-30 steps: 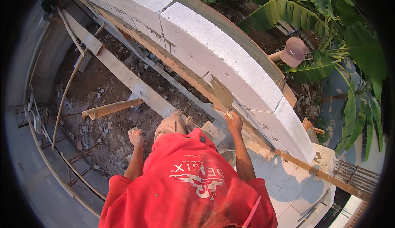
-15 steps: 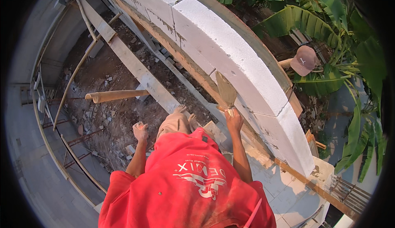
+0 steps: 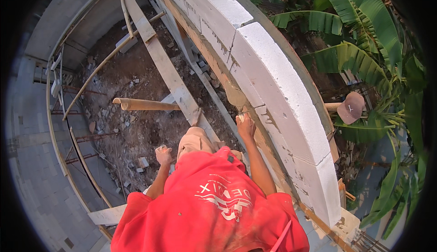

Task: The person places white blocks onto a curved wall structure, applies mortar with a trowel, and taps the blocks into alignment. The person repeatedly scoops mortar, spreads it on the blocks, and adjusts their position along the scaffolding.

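Note:
My right hand (image 3: pixel 246 125) is closed round the handle of a trowel. The trowel's mortar-coated blade (image 3: pixel 236 98) points away from me, low beside the inner face of the white block wall (image 3: pixel 277 111). Grey mortar smears mark the wall's joints below its top course. My left hand (image 3: pixel 163 154) hangs out to the left of my knee with its fingers curled in. Whether anything is inside those fingers is hidden. One bare foot (image 3: pixel 195 117) rests on a wooden plank (image 3: pixel 168 79).
A bamboo pole (image 3: pixel 145 105) juts out left of the plank, above rubble-strewn ground (image 3: pixel 136 133). Curved bamboo rails (image 3: pixel 98 70) stand farther left. Beyond the wall, a cap (image 3: pixel 351 108) hangs on a pole end among banana leaves (image 3: pixel 359 65).
The trowel blade has swung down from the wall's face to its lower edge, and my right hand has moved slightly left. The whole view has shifted; my left hand remains curled.

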Action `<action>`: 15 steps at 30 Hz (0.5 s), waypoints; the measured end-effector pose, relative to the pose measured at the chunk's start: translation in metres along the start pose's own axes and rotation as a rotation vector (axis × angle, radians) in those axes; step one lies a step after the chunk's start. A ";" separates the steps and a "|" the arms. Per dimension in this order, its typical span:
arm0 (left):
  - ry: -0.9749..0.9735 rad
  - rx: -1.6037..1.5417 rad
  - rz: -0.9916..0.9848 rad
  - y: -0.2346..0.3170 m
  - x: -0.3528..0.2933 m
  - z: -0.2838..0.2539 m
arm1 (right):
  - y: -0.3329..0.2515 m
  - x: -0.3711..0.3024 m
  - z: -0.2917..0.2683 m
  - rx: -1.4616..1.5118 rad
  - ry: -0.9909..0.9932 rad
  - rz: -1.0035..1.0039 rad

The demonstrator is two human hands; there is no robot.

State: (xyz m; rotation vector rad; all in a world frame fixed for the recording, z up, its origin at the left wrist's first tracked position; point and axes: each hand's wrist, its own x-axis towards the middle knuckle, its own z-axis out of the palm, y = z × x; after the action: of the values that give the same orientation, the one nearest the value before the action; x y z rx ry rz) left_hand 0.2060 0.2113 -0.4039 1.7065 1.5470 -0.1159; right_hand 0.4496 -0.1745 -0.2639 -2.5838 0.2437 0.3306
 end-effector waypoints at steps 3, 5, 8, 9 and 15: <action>0.046 -0.009 0.020 0.022 0.009 -0.013 | -0.027 0.055 0.033 0.015 -0.038 0.023; 0.087 0.043 0.103 0.040 0.017 -0.023 | -0.037 0.084 0.054 0.017 -0.003 0.050; 0.086 -0.007 0.001 0.071 0.040 -0.041 | -0.043 0.113 0.073 0.036 0.046 0.106; 0.076 -0.038 0.063 0.081 0.046 -0.044 | -0.044 0.118 0.076 0.031 0.032 0.164; -0.037 -0.161 0.025 0.139 0.074 -0.070 | -0.066 0.114 0.065 0.162 0.133 0.143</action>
State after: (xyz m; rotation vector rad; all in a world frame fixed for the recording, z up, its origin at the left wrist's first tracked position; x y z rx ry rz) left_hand 0.3144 0.3236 -0.3305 1.5886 1.4666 -0.0097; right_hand 0.5614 -0.0970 -0.3186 -2.4354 0.4852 0.1813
